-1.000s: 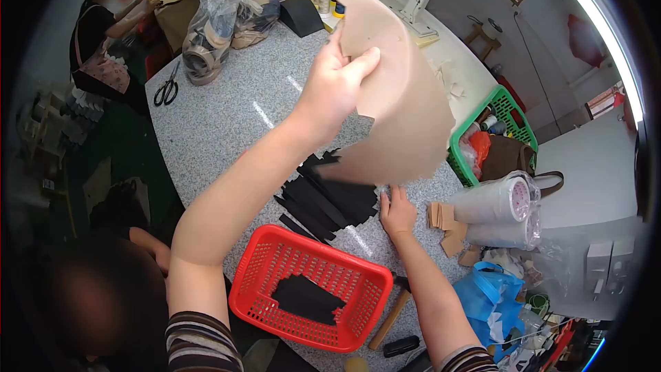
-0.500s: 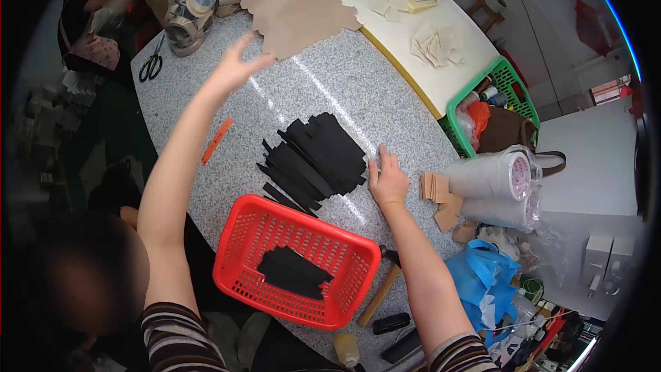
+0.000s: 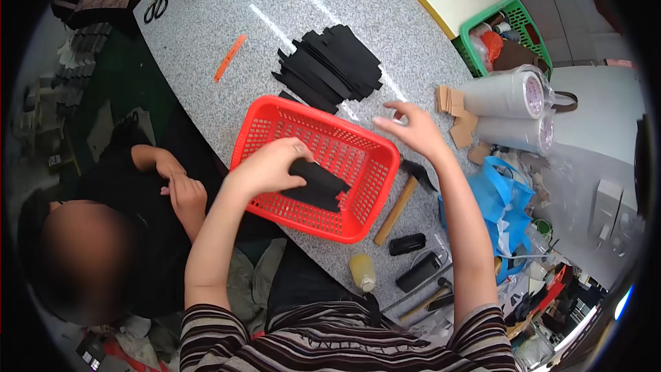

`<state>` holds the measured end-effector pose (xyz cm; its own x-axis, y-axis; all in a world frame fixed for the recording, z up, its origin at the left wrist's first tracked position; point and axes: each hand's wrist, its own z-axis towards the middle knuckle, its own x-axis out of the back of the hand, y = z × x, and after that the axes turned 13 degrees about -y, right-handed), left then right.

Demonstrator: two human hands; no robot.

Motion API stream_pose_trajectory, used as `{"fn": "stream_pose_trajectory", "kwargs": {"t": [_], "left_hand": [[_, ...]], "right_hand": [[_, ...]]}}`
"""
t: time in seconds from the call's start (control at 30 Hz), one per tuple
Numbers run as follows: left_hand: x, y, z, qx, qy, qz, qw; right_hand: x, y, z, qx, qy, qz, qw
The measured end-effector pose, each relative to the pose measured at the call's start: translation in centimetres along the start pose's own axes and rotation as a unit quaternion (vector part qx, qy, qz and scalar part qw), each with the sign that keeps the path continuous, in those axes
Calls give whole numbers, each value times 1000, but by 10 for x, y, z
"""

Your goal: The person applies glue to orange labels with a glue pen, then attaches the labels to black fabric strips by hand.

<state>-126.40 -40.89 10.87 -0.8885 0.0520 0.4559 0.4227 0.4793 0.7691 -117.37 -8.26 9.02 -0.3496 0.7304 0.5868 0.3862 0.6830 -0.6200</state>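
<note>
My left hand (image 3: 275,165) reaches into the red plastic basket (image 3: 251,131), its fingers and thumb bent round the left end of a stack of black cut pieces (image 3: 320,189). The palm side is hidden. Over the table, just beyond the basket's right corner, my right hand (image 3: 413,127) is open, thumb and index finger apart and nothing between them. A larger fanned pile of black pieces (image 3: 334,65) lies flat on the speckled table beyond the basket.
An orange strip (image 3: 230,58) and scissors (image 3: 156,8) lie at the left. To the right are tan pieces (image 3: 463,127), wrapped rolls (image 3: 506,96), a green basket (image 3: 475,52) and a blue bag (image 3: 499,196). A hammer (image 3: 398,210) lies beside the red basket. Another person (image 3: 131,227) sits at left.
My left hand has come back from the far side of the table into the basket, onto the black stack. My right hand has lifted from beside the pile. The view has tilted down.
</note>
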Motion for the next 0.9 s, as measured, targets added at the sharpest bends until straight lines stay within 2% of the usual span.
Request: {"fn": "stream_pose_trajectory", "kwargs": {"t": [0.03,0.07,0.1,0.17,0.3,0.43,0.63,0.77,0.87,0.9], "left_hand": [[-22,2,5,59,-63,98,991],[-46,-10,10,36,-36,190,980],[-65,-18,12,12,-10,279,960],[-67,-16,17,6,-42,289,956],[-70,-23,20,-6,-61,297,953],[-72,-12,24,39,-107,339,934],[-87,-31,21,68,-89,268,957],[-85,-29,19,118,-145,229,955],[-95,-34,10,36,-64,207,976],[-99,-34,11,63,-81,186,977]], "right_hand": [[-5,-4,-12,2,-23,-9,1000],[-9,-7,-21,-28,-68,-50,996],[-20,-3,-28,-20,-54,-48,997],[-48,16,-32,-3,-17,-45,999],[-62,13,-32,-66,7,-88,994],[-73,21,-23,-34,29,-25,999],[-77,16,-26,-68,43,-32,996],[-80,18,-23,-83,52,-38,994],[-81,16,-24,-76,59,-23,995],[-81,16,-24,-78,58,-21,995]]}}
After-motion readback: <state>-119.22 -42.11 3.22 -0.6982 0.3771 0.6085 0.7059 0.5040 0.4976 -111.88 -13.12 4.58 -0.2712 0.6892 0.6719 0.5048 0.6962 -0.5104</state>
